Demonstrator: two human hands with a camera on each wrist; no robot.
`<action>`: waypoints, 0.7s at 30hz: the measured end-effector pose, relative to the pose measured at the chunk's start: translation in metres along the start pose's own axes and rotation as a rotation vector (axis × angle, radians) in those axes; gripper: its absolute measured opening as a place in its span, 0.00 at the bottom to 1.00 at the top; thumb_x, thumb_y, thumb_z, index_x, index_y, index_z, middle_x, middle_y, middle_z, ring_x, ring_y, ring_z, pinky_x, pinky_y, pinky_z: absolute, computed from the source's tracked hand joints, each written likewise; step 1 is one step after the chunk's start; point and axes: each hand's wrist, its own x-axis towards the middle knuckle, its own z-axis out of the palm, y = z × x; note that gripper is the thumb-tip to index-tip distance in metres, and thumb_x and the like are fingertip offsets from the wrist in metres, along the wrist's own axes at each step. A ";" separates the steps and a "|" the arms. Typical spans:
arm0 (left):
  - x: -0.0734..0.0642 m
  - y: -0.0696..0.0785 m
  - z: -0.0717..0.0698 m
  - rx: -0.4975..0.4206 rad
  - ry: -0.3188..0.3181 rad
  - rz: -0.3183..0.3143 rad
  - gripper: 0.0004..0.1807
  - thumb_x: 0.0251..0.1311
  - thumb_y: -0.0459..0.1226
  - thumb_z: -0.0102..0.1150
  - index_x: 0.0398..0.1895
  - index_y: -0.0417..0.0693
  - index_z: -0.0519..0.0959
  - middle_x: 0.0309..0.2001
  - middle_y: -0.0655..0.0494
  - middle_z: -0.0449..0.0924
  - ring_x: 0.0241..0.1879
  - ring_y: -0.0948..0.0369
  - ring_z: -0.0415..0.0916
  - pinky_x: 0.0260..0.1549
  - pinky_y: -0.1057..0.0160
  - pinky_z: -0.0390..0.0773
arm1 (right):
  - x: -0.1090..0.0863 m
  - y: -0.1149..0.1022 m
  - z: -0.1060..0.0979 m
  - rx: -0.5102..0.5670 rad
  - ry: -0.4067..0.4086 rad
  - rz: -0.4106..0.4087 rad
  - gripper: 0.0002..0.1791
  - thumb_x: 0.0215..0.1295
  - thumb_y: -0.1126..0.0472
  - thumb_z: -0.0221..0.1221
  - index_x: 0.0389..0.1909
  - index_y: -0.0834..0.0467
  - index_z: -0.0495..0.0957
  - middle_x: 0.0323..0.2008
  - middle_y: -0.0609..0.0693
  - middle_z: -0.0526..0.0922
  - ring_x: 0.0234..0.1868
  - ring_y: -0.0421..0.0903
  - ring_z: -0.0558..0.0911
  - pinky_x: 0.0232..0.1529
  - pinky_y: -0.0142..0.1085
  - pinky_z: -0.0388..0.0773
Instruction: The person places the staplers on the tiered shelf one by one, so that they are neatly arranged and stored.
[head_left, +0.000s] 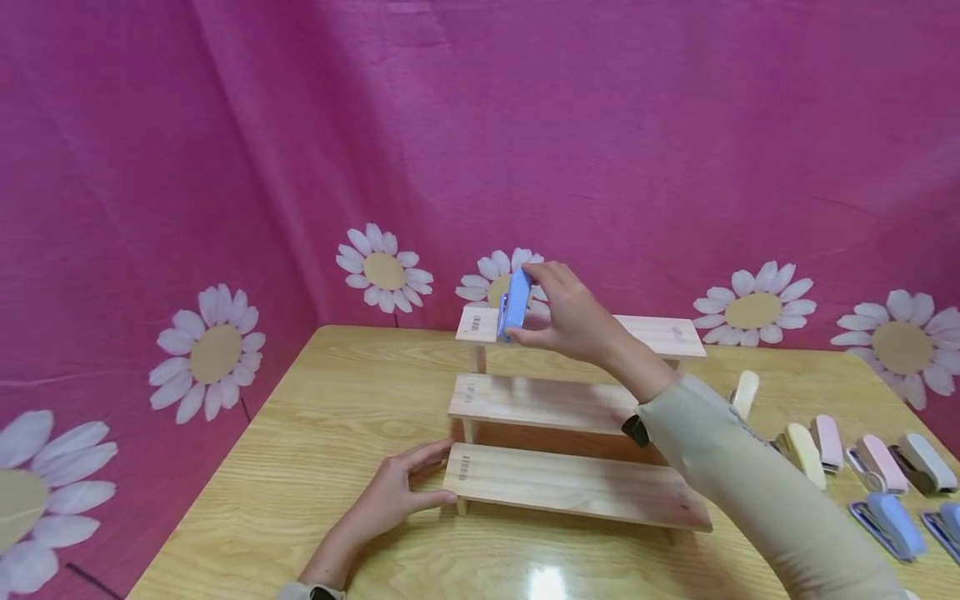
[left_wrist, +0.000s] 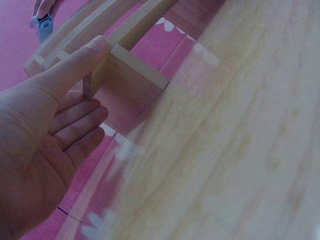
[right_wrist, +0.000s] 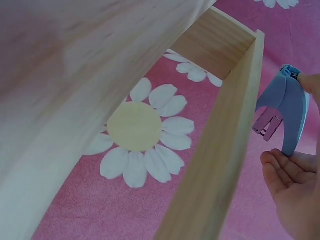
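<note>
My right hand (head_left: 573,321) pinches a blue stapler (head_left: 515,302) by its two ends, between thumb and fingers. It is held upright over the left end of the top step of a three-step wooden rack (head_left: 577,483). In the right wrist view the stapler (right_wrist: 287,107) shows its metal underside beside the top board. At the lowest step's left end, my left hand (head_left: 393,492) grips the board, thumb at the front corner and fingers at the back corner. The left wrist view shows that thumb (left_wrist: 95,47) against the wood.
To the right of the rack, several staplers lie on the wooden table (head_left: 360,400): a cream one (head_left: 745,393), a yellow one (head_left: 806,454), pink ones (head_left: 881,462), a white one (head_left: 930,461) and blue ones (head_left: 892,525). A pink cloth with daisies (head_left: 600,150) hangs behind.
</note>
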 end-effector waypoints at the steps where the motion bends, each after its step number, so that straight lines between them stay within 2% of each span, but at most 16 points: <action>1: 0.000 0.000 0.000 -0.003 0.002 -0.001 0.41 0.53 0.45 0.71 0.68 0.37 0.68 0.63 0.40 0.75 0.61 0.45 0.76 0.63 0.49 0.75 | 0.001 0.000 0.001 0.000 -0.012 0.006 0.46 0.51 0.51 0.73 0.64 0.71 0.64 0.57 0.65 0.74 0.58 0.58 0.73 0.63 0.51 0.76; 9: 0.000 0.000 0.000 -0.033 0.005 -0.043 0.43 0.50 0.46 0.72 0.69 0.40 0.68 0.65 0.43 0.74 0.63 0.48 0.75 0.65 0.51 0.73 | 0.008 0.002 0.007 0.011 -0.103 0.034 0.47 0.53 0.50 0.72 0.67 0.71 0.62 0.62 0.66 0.72 0.63 0.60 0.71 0.66 0.55 0.73; 17: 0.001 0.000 0.000 -0.023 0.008 -0.048 0.42 0.50 0.46 0.72 0.68 0.41 0.69 0.66 0.44 0.73 0.63 0.48 0.75 0.65 0.51 0.73 | 0.014 0.002 0.008 0.011 -0.191 0.072 0.47 0.56 0.50 0.70 0.70 0.70 0.59 0.66 0.67 0.68 0.68 0.63 0.67 0.70 0.61 0.66; 21: 0.001 0.000 0.000 -0.015 0.008 -0.046 0.42 0.50 0.47 0.72 0.68 0.41 0.69 0.66 0.44 0.73 0.63 0.48 0.75 0.65 0.51 0.74 | 0.017 0.001 0.007 0.019 -0.218 0.080 0.48 0.56 0.50 0.70 0.70 0.70 0.59 0.66 0.67 0.68 0.69 0.63 0.67 0.72 0.60 0.65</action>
